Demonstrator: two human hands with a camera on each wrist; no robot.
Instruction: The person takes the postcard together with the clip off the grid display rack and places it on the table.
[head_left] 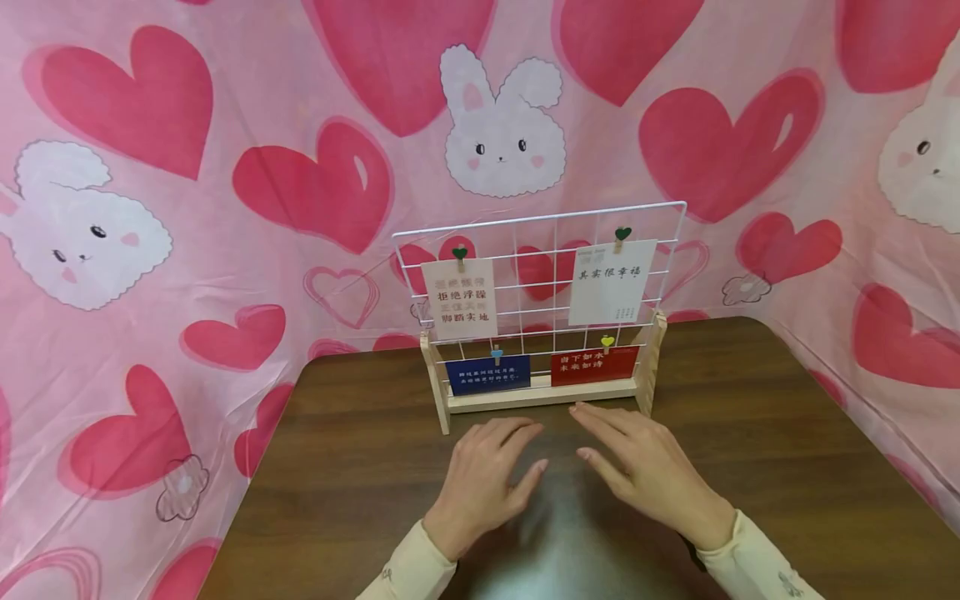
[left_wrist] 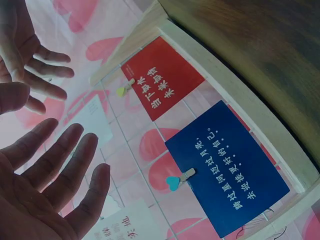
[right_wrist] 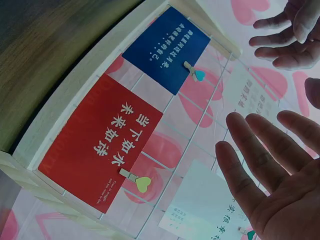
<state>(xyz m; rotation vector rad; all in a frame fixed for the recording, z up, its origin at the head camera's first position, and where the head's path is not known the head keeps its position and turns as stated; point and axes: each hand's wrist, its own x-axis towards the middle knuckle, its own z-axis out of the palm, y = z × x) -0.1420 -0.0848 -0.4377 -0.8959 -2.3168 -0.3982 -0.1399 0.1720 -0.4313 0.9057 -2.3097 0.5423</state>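
A white wire grid (head_left: 536, 275) stands in a light wooden base (head_left: 540, 398) on the table. Two white cards hang high on it, the left card (head_left: 459, 298) and the right card (head_left: 611, 283), each under a green heart clip. Lower down are a blue card (left_wrist: 227, 170) with a light-blue heart clip (left_wrist: 180, 179) and a red card (right_wrist: 102, 142) with a yellow heart clip (right_wrist: 136, 181). My left hand (head_left: 487, 479) is held before the base, fingers loosely bent, holding nothing. Opposite it my right hand (head_left: 652, 467) also holds nothing, fingers spread and relaxed.
The dark brown wooden table (head_left: 337, 500) spreads under both hands. Behind and beside it hangs a pink cloth (head_left: 262, 83) printed with red hearts and white rabbits, close to the table's back edge.
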